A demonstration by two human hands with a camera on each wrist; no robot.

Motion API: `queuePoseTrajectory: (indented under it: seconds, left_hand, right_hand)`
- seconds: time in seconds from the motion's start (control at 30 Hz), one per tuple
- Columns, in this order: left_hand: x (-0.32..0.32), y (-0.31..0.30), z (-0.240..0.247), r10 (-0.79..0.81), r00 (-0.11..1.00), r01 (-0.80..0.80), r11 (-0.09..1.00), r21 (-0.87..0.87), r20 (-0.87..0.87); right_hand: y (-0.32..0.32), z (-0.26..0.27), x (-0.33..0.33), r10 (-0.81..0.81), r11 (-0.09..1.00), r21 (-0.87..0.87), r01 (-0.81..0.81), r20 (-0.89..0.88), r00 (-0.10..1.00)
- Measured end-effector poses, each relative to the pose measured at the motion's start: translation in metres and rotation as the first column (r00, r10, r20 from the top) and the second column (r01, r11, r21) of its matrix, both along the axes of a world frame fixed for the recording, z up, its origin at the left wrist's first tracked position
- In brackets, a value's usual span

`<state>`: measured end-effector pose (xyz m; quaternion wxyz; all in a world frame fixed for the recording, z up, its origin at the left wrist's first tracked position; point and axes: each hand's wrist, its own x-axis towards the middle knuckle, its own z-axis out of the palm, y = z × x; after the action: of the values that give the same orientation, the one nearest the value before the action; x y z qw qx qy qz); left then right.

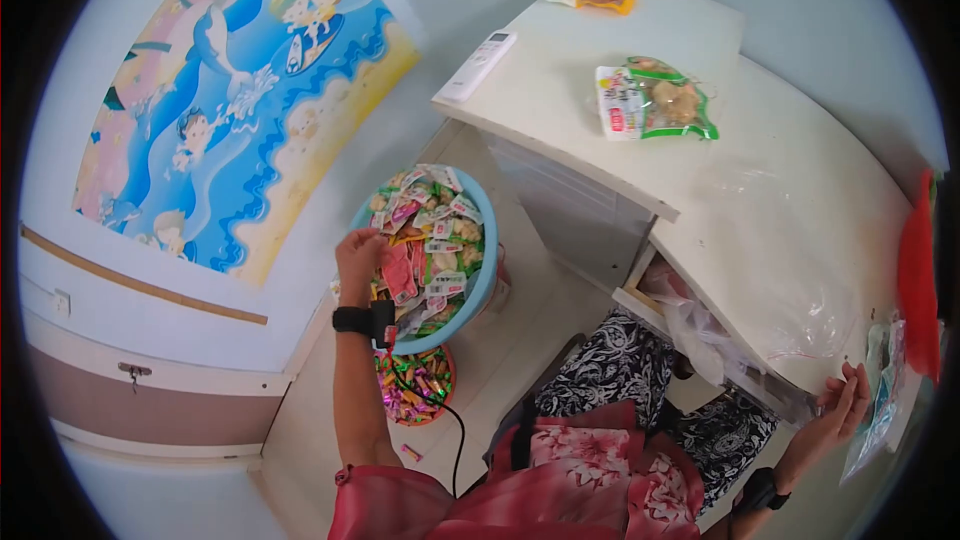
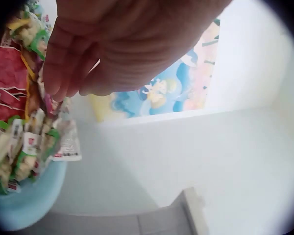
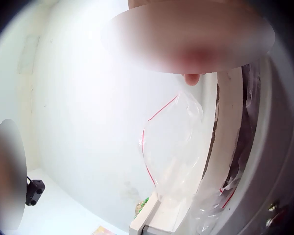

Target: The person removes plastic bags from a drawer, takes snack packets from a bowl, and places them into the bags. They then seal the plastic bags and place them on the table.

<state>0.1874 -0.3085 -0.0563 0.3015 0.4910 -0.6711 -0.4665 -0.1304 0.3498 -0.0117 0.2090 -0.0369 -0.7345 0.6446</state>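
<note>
Pale room, sea-themed poster on the wall, beyond and left of the left fingers; white desk well off to their right. Left hand is over the rim side of a blue basin, fingers together, loosely bent, tips down at the packets heaped in it. Can't tell if they pinch one. Red packet just beside those fingertips. Basket of wrapped candies sits nearer the body than the left fingers.

Right hand at the desk's near edge, fingers apart, slightly bent, nothing seen in them; blurred in the right wrist view. Clear zip bag with a red strip lies on the desk, beyond those fingers. Clear pouch just right of them, contact unclear; red bag past it. Pulled-out drawer with plastic inside, left of the right fingers. Farther beyond: green snack bag, yellow packet, remote.
</note>
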Motion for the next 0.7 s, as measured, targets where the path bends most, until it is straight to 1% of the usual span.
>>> queuePoseTrajectory:
  seconds: [0.03, 0.13, 0.2, 0.23, 0.33, 0.4, 0.43, 0.53, 0.57, 0.67, 0.7]
  left_hand:
    - [0.013, -0.003, -0.015, 0.006, 0.999, -0.007, 1.000, 0.016, 0.040]
    - [0.019, 0.020, -0.043, 0.011, 0.996, -0.019, 0.997, 0.080, 0.094]
    - [0.029, 0.018, -0.073, 0.039, 0.991, -0.044, 0.998, 0.035, 0.126]
    - [0.029, 0.020, -0.080, 0.051, 0.989, -0.053, 0.999, 0.012, 0.141]
    - [0.031, 0.018, -0.094, 0.080, 0.985, -0.085, 0.996, 0.025, 0.154]
    - [0.018, 0.010, -0.107, 0.049, 0.976, -0.013, 0.986, -0.168, 0.212]
    - [0.007, 0.007, -0.114, 0.036, 0.969, 0.029, 0.966, -0.258, 0.243]
    - [-0.039, 0.008, -0.112, -0.003, 0.970, 0.119, 0.880, -0.459, 0.244]
    - [-0.051, 0.005, -0.110, 0.020, 0.956, 0.107, 0.906, -0.410, 0.294]
    - [-0.077, -0.006, -0.114, 0.141, 0.915, 0.064, 0.874, -0.482, 0.377]
    - [-0.082, -0.008, -0.115, 0.145, 0.900, 0.034, 0.917, -0.397, 0.411]
  right_hand:
    - [-0.001, 0.000, 0.000, -0.017, 1.000, 0.010, 0.017, -0.005, 1.000]
    - [-0.002, -0.002, -0.002, -0.057, 0.998, 0.034, 0.057, 0.011, 0.998]
    - [-0.005, 0.003, 0.000, -0.065, 0.995, 0.074, 0.063, 0.024, 0.998]
    - [-0.007, 0.006, 0.002, -0.077, 0.994, 0.082, 0.074, 0.032, 0.997]
    - [-0.013, 0.010, 0.004, -0.107, 0.991, 0.090, 0.104, 0.035, 0.994]
    - [-0.016, 0.009, 0.004, -0.106, 0.992, 0.077, 0.104, 0.022, 0.994]
    - [-0.017, 0.010, 0.003, -0.100, 0.992, 0.076, 0.099, 0.021, 0.995]
    - [-0.015, 0.009, 0.004, -0.091, 0.992, 0.089, 0.089, 0.026, 0.995]
    - [-0.011, 0.008, 0.003, -0.084, 0.993, 0.091, 0.081, 0.032, 0.996]
    - [-0.005, 0.002, 0.000, -0.077, 0.994, 0.085, 0.074, 0.032, 0.997]
    - [-0.002, 0.000, -0.001, -0.076, 0.994, 0.083, 0.074, 0.031, 0.997]
